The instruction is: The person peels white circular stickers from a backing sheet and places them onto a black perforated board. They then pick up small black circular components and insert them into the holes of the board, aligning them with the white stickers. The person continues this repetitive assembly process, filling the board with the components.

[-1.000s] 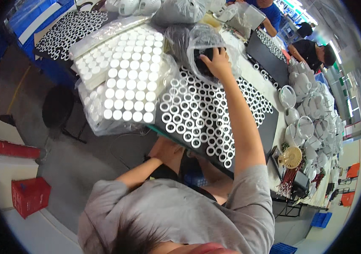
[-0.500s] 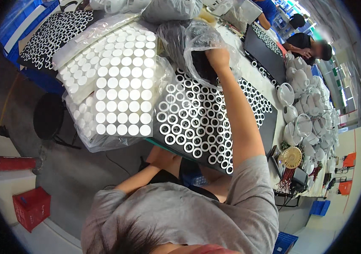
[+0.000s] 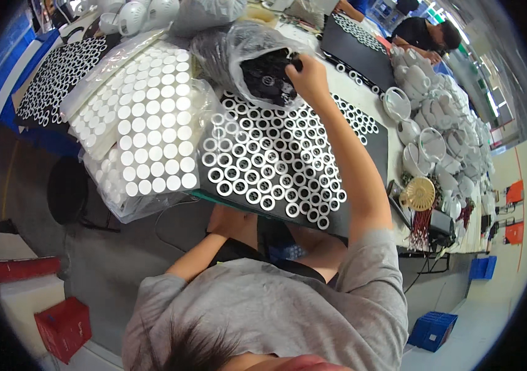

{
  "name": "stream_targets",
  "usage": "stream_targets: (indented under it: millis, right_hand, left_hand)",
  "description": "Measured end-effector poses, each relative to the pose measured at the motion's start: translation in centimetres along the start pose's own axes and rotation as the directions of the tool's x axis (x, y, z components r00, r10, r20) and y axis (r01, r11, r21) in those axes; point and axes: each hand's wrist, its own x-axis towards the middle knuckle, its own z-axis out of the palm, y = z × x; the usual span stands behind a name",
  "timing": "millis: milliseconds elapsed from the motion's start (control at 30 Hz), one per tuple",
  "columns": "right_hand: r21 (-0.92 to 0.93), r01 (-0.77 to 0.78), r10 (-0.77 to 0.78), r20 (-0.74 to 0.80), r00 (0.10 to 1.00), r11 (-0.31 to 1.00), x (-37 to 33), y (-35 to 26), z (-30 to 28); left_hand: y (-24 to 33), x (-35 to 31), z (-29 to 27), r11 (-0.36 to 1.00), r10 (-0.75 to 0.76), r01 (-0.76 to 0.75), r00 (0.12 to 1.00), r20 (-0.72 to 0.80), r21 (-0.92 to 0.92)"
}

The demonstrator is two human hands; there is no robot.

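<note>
My right hand [image 3: 310, 79] is at the mouth of a clear plastic bag [image 3: 236, 57], its fingers curled in a pinch. Something small and dark shows at the fingertips, too small to name. Inside the bag lie black parts [image 3: 265, 77]. Below it, many white rings [image 3: 253, 196] sit on a black board [image 3: 362, 176], several with black pieces in their centres. My left hand [image 3: 231, 217] rests low by my lap, under the near table edge, its fingers hidden. To its upper left are sheets of white round discs [image 3: 152, 139] in plastic wrap.
Another ring-covered board [image 3: 59, 77] is at the far left. A dark board [image 3: 356, 52] with rings lies farther back. White plastic housings [image 3: 430, 117] are heaped along the right, near a yellow fan [image 3: 419, 194]. A co-worker [image 3: 421, 37] sits at the back right.
My right hand has drawn out of the bag to its right rim, baring the black parts inside. The whole view has shifted, and my left hand stays near my lap.
</note>
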Motion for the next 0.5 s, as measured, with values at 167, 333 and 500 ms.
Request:
stream_targets:
  millis: [167,333,500]
  right_hand:
    - [0.030,-0.118,0.118,-0.009,0.993,0.993,-11.7,3.0,-8.9]
    - [-0.208,-0.270,0.264,-0.058,0.963,0.940,-22.5,8.7,-13.8]
    - [-0.370,-0.177,0.139,-0.130,0.982,0.912,-24.7,10.7,-13.1]
  left_hand:
    - [0.8,0.5,0.4,0.999,-0.042,0.042,0.998,-0.050,0.003]
    - [0.2,1.3,1.5,0.995,-0.062,0.052,0.991,0.122,0.081]
    - [0.9,1.4,0.6,0.998,-0.044,0.040,0.995,0.094,0.044]
